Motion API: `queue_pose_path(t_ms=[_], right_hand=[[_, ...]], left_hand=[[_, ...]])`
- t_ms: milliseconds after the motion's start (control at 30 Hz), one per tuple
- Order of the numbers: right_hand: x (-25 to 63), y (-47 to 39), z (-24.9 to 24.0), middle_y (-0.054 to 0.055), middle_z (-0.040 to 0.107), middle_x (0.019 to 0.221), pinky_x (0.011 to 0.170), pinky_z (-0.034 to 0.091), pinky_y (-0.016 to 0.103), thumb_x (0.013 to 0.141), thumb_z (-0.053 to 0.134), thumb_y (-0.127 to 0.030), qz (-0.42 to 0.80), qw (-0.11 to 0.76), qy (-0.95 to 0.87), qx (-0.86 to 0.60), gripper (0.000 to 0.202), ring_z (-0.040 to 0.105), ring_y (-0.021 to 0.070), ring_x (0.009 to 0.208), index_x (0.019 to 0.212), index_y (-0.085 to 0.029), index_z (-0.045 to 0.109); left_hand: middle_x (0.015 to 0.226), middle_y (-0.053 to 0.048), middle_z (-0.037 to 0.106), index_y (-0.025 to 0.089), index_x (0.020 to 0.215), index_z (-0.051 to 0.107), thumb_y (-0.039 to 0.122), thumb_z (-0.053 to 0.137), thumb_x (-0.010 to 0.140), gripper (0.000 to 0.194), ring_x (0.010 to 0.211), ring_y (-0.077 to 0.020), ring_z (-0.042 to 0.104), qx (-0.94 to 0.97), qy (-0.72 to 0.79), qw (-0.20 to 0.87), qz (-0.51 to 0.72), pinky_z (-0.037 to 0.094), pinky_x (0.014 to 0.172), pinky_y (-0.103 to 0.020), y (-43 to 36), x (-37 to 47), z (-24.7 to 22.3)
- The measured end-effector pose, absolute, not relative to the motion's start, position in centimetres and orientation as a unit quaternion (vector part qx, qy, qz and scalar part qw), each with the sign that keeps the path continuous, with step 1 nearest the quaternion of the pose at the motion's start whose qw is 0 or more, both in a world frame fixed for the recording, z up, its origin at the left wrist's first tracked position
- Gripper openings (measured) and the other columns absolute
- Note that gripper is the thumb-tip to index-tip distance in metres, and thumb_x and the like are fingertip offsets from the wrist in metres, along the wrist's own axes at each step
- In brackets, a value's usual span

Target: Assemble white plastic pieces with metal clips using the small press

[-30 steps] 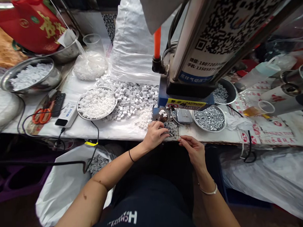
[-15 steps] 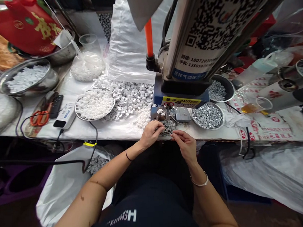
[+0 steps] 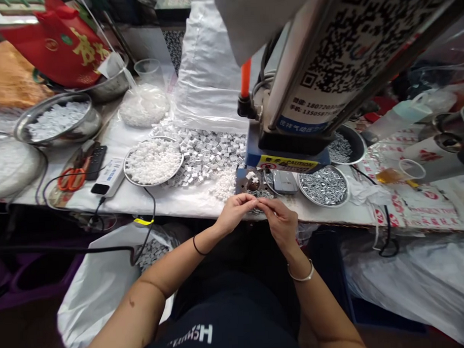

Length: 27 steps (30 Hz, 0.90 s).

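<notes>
My left hand (image 3: 236, 211) and my right hand (image 3: 280, 218) meet fingertip to fingertip at the table's front edge, both pinched. Whatever lies between the fingers is too small to name. Just beyond them sits the press base (image 3: 243, 179), with a small white piece (image 3: 252, 177) on it. A pile of small metal parts (image 3: 263, 194) lies there too, partly covered by my fingers. Above stands the press (image 3: 287, 141) with a yellow caution label. To the left are loose small white beads (image 3: 224, 184) and many white square blocks (image 3: 212, 153).
A dish of white parts (image 3: 152, 160) stands left, beside a power strip (image 3: 109, 177) and orange-handled scissors (image 3: 71, 179). On the right are a bowl of metal pins (image 3: 324, 186), a dark bowl (image 3: 356, 145) and a cup with amber liquid (image 3: 411, 170). A cable (image 3: 152, 217) hangs over the front edge.
My hands were apart over the metal parts; now their fingertips have come together. The right hand moved left toward the left hand. The whole view has shifted slightly.
</notes>
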State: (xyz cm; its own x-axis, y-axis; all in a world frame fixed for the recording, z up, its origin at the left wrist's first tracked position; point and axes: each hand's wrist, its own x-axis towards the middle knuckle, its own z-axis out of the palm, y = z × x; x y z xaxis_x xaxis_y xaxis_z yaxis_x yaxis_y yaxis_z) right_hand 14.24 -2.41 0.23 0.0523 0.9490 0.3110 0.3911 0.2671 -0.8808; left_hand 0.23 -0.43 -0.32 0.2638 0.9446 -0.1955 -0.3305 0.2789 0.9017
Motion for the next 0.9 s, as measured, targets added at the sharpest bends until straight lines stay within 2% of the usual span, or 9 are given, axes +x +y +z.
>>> queue_pose_path(t_ms=[200, 267, 333, 400, 500, 600, 733, 800, 900], right_hand=[[14.5, -2.1, 0.2, 0.0, 0.072, 0.089, 0.076, 0.053, 0.027, 0.082, 0.06, -0.019, 0.173, 0.454, -0.715, -0.503, 0.019, 0.066, 0.0152, 0.08, 0.096, -0.027, 0.07], [14.5, -2.3, -0.1, 0.001, 0.072, 0.089, 0.077, 0.053, 0.028, 0.082, 0.061, -0.02, 0.178, 0.471, -0.681, -0.531, 0.017, 0.067, 0.0158, 0.081, 0.095, -0.026, 0.07], [14.8, -2.7, -0.5, 0.002, 0.072, 0.09, 0.076, 0.053, 0.028, 0.081, 0.061, -0.023, 0.213, 0.485, -0.637, -0.56, 0.014, 0.067, 0.0167, 0.083, 0.093, -0.025, 0.07], [15.1, -3.1, -0.9, 0.002, 0.072, 0.091, 0.076, 0.054, 0.028, 0.081, 0.062, -0.027, 0.262, 0.486, -0.601, -0.578, 0.013, 0.067, 0.0173, 0.084, 0.091, -0.024, 0.07], [15.4, -3.7, -1.5, 0.002, 0.072, 0.092, 0.08, 0.054, 0.029, 0.079, 0.064, -0.03, 0.318, 0.48, -0.56, -0.596, 0.015, 0.068, 0.018, 0.086, 0.092, -0.024, 0.07], [15.4, -4.1, -1.7, 0.003, 0.073, 0.089, 0.082, 0.055, 0.03, 0.076, 0.067, -0.031, 0.372, 0.495, -0.507, -0.6, 0.021, 0.069, 0.0183, 0.085, 0.095, -0.023, 0.067], [15.1, -4.3, -1.3, 0.003, 0.073, 0.086, 0.079, 0.056, 0.03, 0.073, 0.069, -0.032, 0.41, 0.511, -0.475, -0.588, 0.017, 0.069, 0.0189, 0.082, 0.086, -0.021, 0.065], [14.8, -4.2, -1.0, 0.004, 0.072, 0.085, 0.078, 0.057, 0.031, 0.074, 0.069, -0.032, 0.409, 0.515, -0.485, -0.577, 0.016, 0.069, 0.0189, 0.079, 0.084, -0.02, 0.066], [14.2, -3.5, -0.3, 0.004, 0.072, 0.087, 0.078, 0.056, 0.033, 0.076, 0.067, -0.03, 0.389, 0.519, -0.524, -0.552, 0.014, 0.068, 0.0189, 0.081, 0.087, -0.022, 0.068]], left_hand=[[0.078, -0.007, 0.065, 0.011, 0.084, 0.068, 0.04, 0.055, 0.083, 0.031, 0.073, -0.0138, 0.057, 0.465, 0.395, 0.666, 0.43, 0.043, 0.073, -0.026, 0.2, -0.7, -1.0], [0.089, -0.009, 0.066, 0.014, 0.091, 0.068, 0.036, 0.05, 0.087, 0.029, 0.082, -0.0169, 0.058, 0.563, 0.468, 0.524, 0.436, 0.044, 0.078, -0.03, 1.7, -2.6, -1.3], [0.099, -0.01, 0.064, 0.017, 0.096, 0.066, 0.029, 0.05, 0.087, 0.023, 0.093, -0.021, 0.056, 0.629, 0.578, 0.3, 0.425, 0.04, 0.087, -0.036, 3.6, -5.0, -2.0], [0.102, -0.012, 0.061, 0.017, 0.097, 0.065, 0.026, 0.053, 0.085, 0.02, 0.098, -0.0253, 0.053, 0.645, 0.668, 0.129, 0.348, 0.037, 0.089, -0.042, 5.5, -7.3, -3.0], [0.098, -0.011, 0.061, 0.018, 0.093, 0.065, 0.025, 0.055, 0.083, 0.016, 0.095, -0.026, 0.054, 0.673, 0.698, 0.049, 0.242, 0.038, 0.085, -0.042, 7.2, -9.6, -4.8], [0.1, -0.01, 0.062, 0.018, 0.094, 0.063, 0.022, 0.055, 0.084, 0.014, 0.097, -0.0245, 0.054, 0.701, 0.673, 0.04, 0.234, 0.039, 0.086, -0.04, 7.6, -10.3, -5.9], [0.109, -0.011, 0.062, 0.016, 0.099, 0.061, 0.019, 0.054, 0.084, 0.017, 0.104, -0.0228, 0.054, 0.688, 0.631, 0.113, 0.339, 0.038, 0.093, -0.04, 6.9, -10.3, -5.7], [0.108, -0.011, 0.063, 0.016, 0.1, 0.062, 0.023, 0.056, 0.083, 0.02, 0.101, -0.0202, 0.056, 0.63, 0.601, 0.234, 0.432, 0.042, 0.091, -0.037, 6.2, -9.8, -5.0], [0.095, -0.008, 0.067, 0.014, 0.097, 0.066, 0.028, 0.067, 0.074, 0.027, 0.086, -0.0161, 0.061, 0.446, 0.512, 0.528, 0.51, 0.048, 0.084, -0.032, 4.4, -7.7, -3.4]])
